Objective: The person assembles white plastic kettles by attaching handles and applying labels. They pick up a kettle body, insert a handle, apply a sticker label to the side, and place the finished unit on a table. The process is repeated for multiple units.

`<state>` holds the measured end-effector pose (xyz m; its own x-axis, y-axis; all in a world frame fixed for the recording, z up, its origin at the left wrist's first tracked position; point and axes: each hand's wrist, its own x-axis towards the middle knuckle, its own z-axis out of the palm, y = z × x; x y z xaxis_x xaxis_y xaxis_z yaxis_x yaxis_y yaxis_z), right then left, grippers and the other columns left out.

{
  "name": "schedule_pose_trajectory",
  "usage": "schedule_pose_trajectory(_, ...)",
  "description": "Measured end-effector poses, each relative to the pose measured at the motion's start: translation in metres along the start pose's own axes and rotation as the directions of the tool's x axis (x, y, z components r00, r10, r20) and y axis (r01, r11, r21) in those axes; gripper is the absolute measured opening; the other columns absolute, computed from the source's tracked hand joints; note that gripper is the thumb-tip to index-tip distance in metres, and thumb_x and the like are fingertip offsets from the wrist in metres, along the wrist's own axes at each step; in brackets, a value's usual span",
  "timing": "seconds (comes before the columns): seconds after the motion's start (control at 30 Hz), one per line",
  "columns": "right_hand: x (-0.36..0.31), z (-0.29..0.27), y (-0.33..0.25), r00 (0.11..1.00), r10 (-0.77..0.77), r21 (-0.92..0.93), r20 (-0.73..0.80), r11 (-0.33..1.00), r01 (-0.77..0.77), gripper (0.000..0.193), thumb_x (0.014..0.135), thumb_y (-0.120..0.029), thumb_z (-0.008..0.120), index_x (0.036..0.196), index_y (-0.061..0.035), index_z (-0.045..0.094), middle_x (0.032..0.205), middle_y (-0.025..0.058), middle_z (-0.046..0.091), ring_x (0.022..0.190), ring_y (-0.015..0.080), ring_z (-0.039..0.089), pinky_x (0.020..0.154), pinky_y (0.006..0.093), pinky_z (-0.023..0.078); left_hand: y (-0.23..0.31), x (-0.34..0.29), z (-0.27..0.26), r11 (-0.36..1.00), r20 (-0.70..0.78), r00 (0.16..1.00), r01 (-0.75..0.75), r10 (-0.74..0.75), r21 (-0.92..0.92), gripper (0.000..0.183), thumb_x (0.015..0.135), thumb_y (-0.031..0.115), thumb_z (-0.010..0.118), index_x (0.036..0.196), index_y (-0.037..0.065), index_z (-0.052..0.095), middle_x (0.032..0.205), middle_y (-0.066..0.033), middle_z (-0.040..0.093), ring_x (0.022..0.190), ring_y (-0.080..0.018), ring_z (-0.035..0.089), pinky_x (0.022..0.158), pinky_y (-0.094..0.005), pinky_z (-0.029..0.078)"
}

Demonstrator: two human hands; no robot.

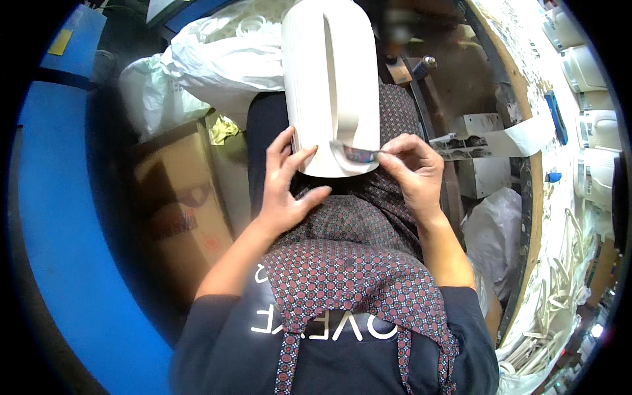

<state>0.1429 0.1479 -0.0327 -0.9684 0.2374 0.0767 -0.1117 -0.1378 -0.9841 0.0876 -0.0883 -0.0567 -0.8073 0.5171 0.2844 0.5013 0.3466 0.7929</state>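
A white plastic jug (362, 85) lies, handle up, on the person's lap (399, 112). At the jug's near end, the right hand (418, 172) pinches a small dark label (360, 155), probably a sticker, though blurred. The left hand (282, 187), fingers loosely spread, touches the jug's near left edge. Right of the jug hangs a label strip (520, 139).

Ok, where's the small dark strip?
In the head view, just right of centre: the small dark strip is pinched by the right hand, over the near end of the white housing; whether it touches is unclear.
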Motion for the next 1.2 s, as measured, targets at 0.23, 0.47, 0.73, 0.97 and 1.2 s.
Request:
schedule_pose_trajectory(0.23,-0.019,0.008,0.016,0.972,0.231,0.147,-0.043,0.964,-0.223,0.009,0.084,-0.004,0.073,0.087,-0.003,0.064,0.083,-0.0008,0.066,0.075,0.0037,0.058,0.068,0.0191,0.046,0.024,0.011,-0.002,0.993,-0.005,0.993,0.116,-0.116,-0.014,0.059,0.089,0.059,0.057,0.086,0.001,0.065,0.098,-0.0097,0.055,0.096,-0.0221,0.052,0.088,-0.0339,0.041)
schedule_pose_trajectory(0.47,-0.017,0.01,0.024,0.964,0.248,0.05,-0.095,0.969,-0.244,0.01,0.084,-0.005,0.074,0.084,-0.0025,0.064,0.079,-0.0017,0.066,0.071,0.0028,0.057,0.065,0.0188,0.046,0.013,0.009,0.005,0.998,-0.057,0.998,0.028,-0.032,-0.064,0.018,0.082,0.011,0.072,0.076,0.0,0.059,0.085,-0.0061,0.057,0.084,-0.0185,0.053,0.081,-0.0305,0.039)
schedule_pose_trajectory(0.73,-0.021,0.01,0.029,0.986,0.122,-0.193,-0.117,0.971,-0.143,0.009,0.085,-0.004,0.072,0.086,-0.0022,0.063,0.08,-0.0008,0.066,0.073,0.0039,0.058,0.067,0.0188,0.046,0.012,0.012,0.012,0.984,-0.132,0.989,-0.046,0.069,0.173,0.02,0.08,0.012,0.073,0.071,0.005,0.057,0.073,-0.0064,0.054,0.076,-0.0257,0.055,0.087,-0.038,0.038)
schedule_pose_trajectory(0.97,-0.02,0.012,0.03,0.99,0.069,-0.263,-0.123,0.96,-0.1,0.01,0.085,-0.003,0.073,0.085,-0.0019,0.063,0.08,-0.0007,0.065,0.074,0.0047,0.06,0.069,0.0196,0.048,0.008,0.014,0.014,0.982,-0.131,0.987,-0.065,0.089,0.177,0.019,0.082,0.008,0.071,0.072,0.002,0.056,0.072,-0.0086,0.053,0.073,-0.027,0.055,0.092,-0.045,0.044)
schedule_pose_trajectory(1.2,-0.018,0.014,0.034,0.986,-0.115,-0.409,-0.122,0.911,0.055,0.011,0.078,-0.003,0.075,0.08,-0.0025,0.064,0.072,0.005,0.064,0.065,0.0113,0.061,0.06,0.0246,0.048,0.009,0.015,0.015,0.97,-0.106,0.989,-0.072,0.1,0.234,0.017,0.079,0.008,0.072,0.071,0.004,0.057,0.071,-0.0075,0.051,0.07,-0.027,0.055,0.095,-0.0467,0.041)
